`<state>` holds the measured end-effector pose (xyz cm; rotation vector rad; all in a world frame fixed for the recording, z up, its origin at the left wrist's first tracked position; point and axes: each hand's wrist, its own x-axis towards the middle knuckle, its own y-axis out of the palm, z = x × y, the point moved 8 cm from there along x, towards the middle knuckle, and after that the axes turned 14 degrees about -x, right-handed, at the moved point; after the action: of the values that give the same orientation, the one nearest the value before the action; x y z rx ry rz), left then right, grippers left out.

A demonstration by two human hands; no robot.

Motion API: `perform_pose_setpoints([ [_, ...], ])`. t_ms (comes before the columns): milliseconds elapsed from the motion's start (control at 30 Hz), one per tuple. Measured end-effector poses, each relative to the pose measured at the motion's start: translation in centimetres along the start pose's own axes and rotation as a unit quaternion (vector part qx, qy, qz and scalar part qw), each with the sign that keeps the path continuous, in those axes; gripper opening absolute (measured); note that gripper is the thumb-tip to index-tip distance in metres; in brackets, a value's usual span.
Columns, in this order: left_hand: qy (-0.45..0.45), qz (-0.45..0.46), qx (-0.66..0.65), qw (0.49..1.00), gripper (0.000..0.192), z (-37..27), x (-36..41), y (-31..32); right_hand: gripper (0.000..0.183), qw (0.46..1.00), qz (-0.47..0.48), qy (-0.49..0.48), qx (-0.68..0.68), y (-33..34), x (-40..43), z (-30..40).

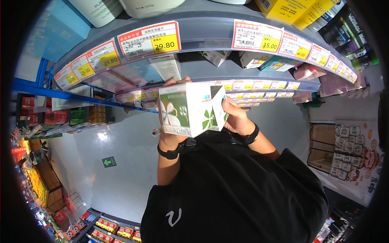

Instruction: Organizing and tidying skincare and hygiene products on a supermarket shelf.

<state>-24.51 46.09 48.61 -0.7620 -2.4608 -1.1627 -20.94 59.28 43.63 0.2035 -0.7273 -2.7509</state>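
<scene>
Two white and green cardboard product boxes with clover-leaf pictures are held up side by side before my chest. My left hand [168,136] grips the larger box [175,114] from its left side, fingertips showing over the top edge. Around the right side of the smaller box [219,114] my right hand [238,117] is closed, thumb near its upper edge. The boxes touch or overlap; exactly where cannot be told. Each wrist wears a black strap.
A grey shelf edge [206,30] with price tags runs above the hands, carrying bottles and yellow boxes [288,10]. Small boxes [255,60] stand on the shelf below. A blue metal bar [100,98] crosses at left. A bottle [156,132] shows left of my left wrist.
</scene>
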Motion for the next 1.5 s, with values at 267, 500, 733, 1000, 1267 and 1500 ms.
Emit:
perform_pose_setpoints([
  [267,0.066,0.051,0.163,0.983,0.096,0.7,-0.2,-0.2,0.062,0.999,0.029,0.001,0.041,0.7,0.5,-0.1],
  [500,0.001,-0.009,0.037,0.999,0.105,1.2,-1.0,-0.6,0.065,1.000,-0.006,-0.012,-0.002,0.6,0.4,-0.8],
  [733,-0.014,0.021,0.150,0.988,0.102,1.1,-0.5,1.0,0.066,0.998,-0.055,0.003,0.025,0.3,0.2,-0.4],
  [1000,-0.022,0.017,0.426,0.904,0.075,0.8,-2.1,-1.1,0.064,0.999,-0.038,0.015,0.001,-0.2,0.3,-0.6],
  [1267,-0.077,-0.087,0.149,0.982,0.079,0.0,-3.7,-2.6,0.073,0.994,0.004,-0.053,-0.095,1.5,0.8,1.0],
  [1500,0.072,-0.131,0.067,0.986,0.094,-2.0,-1.8,-2.2,0.086,0.988,0.075,0.058,-0.122,1.6,0.0,-0.9],
])
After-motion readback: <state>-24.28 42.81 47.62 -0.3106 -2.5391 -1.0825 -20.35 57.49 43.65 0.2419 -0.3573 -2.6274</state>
